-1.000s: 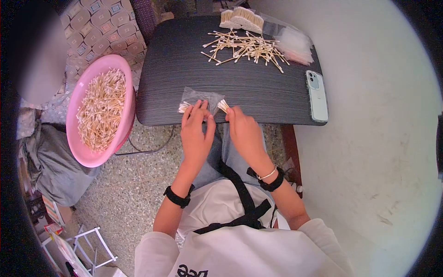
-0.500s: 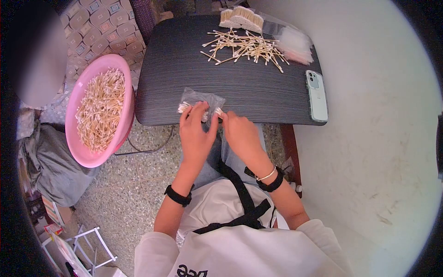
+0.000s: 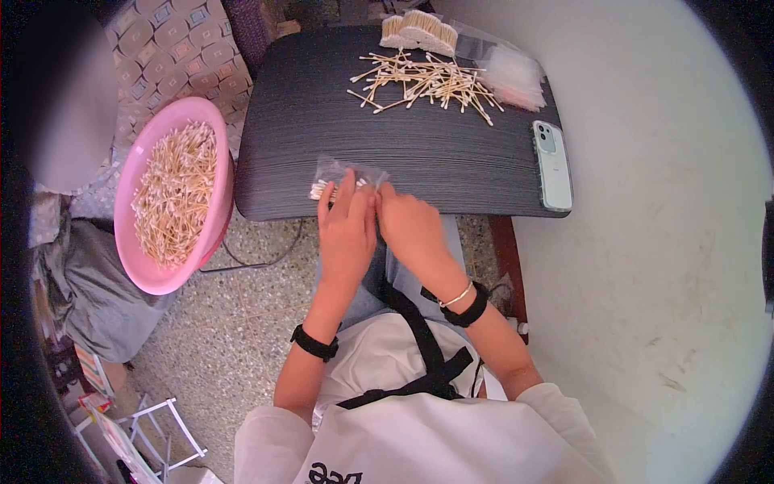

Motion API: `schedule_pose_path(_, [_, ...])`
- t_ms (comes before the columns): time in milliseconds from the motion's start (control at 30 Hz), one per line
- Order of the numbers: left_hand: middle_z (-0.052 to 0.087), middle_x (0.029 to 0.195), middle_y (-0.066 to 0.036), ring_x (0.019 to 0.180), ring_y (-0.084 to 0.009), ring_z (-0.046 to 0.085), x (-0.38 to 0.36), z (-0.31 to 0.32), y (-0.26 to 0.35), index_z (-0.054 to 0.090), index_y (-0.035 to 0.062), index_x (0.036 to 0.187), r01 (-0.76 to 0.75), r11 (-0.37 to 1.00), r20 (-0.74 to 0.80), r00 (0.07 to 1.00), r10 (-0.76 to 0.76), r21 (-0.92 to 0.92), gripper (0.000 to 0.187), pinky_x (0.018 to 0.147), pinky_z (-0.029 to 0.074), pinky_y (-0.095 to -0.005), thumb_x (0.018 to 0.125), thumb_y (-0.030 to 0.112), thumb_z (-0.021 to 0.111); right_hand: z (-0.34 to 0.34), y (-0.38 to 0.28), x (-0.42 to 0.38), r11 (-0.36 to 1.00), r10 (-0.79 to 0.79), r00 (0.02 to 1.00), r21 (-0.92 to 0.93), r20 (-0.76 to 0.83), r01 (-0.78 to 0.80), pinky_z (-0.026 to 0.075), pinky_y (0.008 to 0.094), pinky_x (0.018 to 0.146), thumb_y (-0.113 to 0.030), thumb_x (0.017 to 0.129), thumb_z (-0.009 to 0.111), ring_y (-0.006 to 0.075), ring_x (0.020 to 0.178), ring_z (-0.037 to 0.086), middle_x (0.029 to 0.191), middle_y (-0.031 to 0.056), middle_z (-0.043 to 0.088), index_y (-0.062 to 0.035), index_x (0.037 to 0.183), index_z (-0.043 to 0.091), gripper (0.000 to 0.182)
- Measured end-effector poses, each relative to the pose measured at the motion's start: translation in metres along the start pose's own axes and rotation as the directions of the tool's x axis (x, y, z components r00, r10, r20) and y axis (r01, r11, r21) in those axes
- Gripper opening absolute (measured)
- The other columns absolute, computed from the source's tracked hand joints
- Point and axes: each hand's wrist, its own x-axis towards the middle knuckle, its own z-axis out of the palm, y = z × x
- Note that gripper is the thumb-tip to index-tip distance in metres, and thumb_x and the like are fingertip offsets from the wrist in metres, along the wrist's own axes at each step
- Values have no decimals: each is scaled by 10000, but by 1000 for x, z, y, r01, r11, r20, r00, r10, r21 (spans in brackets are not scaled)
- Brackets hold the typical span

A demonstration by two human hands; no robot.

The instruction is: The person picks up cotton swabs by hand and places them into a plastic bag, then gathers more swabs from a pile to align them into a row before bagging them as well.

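Observation:
A small clear plastic bag lies near the front edge of the black table, with cotton swabs inside, their white tips showing at the left. My left hand holds the bag, its fingers laid over the top and the thumb close beside them. Against the bag's right end, my right hand is closed with fingertips bent down, touching the left thumb. Whatever sits between the right fingers is hidden. Farther back, loose cotton swabs are scattered in a pile.
Bundled swabs stand at the back of the table, beside a stack of clear bags. A phone lies along the right edge by the wall. At the left, a pink basin is full of swabs.
My right hand has moved slightly left, closer to the left hand. The white swab tips seen at its fingertips before are now out of sight. My left fingers have drawn closer together on the bag.

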Motion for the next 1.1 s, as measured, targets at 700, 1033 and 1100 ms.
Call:
schedule_pose_path(700, [505, 1382, -257, 1328, -439, 433, -4, 10, -1, 495, -52, 1134, -102, 973, 96, 992, 84, 206, 207, 1126, 253, -598, 967, 69, 495, -6, 23, -9, 967, -175, 935, 125, -307, 222, 526, 399, 772, -71, 816, 661, 299, 912, 599, 976, 106, 591, -37, 1127, 610, 317])
schedule_pose_path(1033, [522, 1355, -267, 1350, -410, 424, -4, 10, 0, 454, -96, 1247, -105, 985, 83, 992, 94, 134, 323, 1141, 264, -559, 970, 67, 489, 15, 28, -3, 914, -250, 911, 232, -327, 334, 520, 400, 834, -42, 764, 613, 318, 972, 600, 1005, 134, 626, 29, 1049, 663, 298])
schedule_pose_path(1100, [517, 1357, -267, 1339, -420, 431, -3, 7, -1, 438, -100, 1286, -92, 994, 86, 993, 86, 63, 382, 1138, 290, -529, 957, 80, 516, 17, 25, 1, 904, -236, 914, 271, -329, 331, 524, 399, 832, -37, 760, 627, 317, 953, 612, 974, 134, 636, 19, 1046, 663, 294])
